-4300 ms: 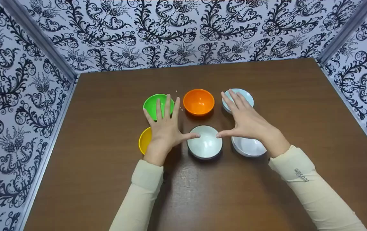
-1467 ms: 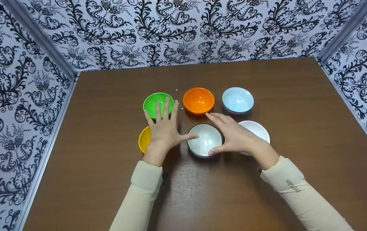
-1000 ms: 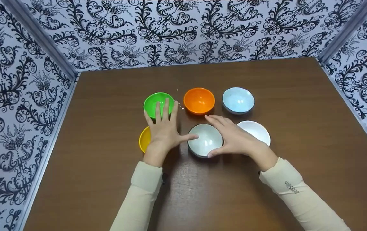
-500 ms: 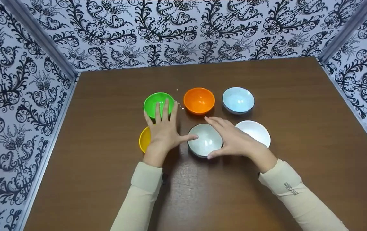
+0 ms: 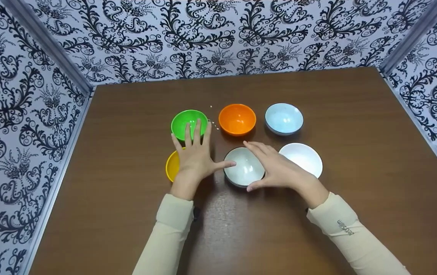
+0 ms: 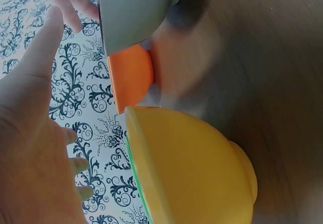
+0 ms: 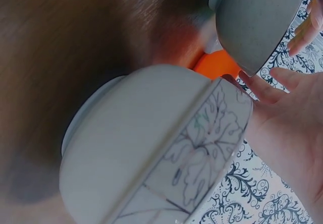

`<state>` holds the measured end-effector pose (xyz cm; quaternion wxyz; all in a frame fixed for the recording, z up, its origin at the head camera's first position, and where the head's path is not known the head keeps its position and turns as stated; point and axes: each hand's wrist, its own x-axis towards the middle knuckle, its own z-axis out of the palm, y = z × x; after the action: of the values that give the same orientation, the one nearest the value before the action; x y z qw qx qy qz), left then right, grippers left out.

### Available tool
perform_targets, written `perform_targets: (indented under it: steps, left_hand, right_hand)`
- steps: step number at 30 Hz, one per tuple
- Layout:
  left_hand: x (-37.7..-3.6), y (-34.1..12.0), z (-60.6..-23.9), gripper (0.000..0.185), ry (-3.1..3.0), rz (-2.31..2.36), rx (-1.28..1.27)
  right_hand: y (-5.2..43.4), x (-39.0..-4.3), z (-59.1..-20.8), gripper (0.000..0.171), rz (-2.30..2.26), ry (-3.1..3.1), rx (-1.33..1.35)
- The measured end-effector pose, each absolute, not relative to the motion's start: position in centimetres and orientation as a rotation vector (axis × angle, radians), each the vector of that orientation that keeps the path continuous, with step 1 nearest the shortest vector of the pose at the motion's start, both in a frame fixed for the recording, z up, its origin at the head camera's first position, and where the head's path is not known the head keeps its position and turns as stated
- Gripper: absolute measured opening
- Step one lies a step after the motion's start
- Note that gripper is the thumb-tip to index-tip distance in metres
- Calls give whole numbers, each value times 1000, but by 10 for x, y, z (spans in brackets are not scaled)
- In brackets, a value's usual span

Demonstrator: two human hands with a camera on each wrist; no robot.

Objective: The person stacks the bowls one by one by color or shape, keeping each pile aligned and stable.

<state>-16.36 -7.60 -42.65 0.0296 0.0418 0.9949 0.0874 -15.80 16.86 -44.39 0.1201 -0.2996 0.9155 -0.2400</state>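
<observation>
Hand (image 5: 278,168) (right) now nearer grey bowl (image 5: 246,168)

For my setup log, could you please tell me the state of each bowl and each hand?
Green glossy round bowl: upright, partly hidden
Orange glossy round bowl: upright, looks empty
Pale-blue round bowl: upright
Yellow round bowl: upright, partly hidden
Pale-grey round bowl: upright, partly hidden
White round bowl: upright, partly hidden
Left hand: fingers spread, holding nothing
Right hand: fingers extended, contact unclear

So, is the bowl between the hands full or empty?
Empty, it seems: from above, the grey bowl shows only its bare, shiny inside, though a little is covered.
</observation>
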Motion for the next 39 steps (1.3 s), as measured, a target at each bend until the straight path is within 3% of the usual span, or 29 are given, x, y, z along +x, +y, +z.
perform_targets:
  steps: [39]
  left_hand:
    - [-148,-94,-419,124,3116,552,122]
  right_hand:
    - [156,-126,-456,120,-1123,2591,-420]
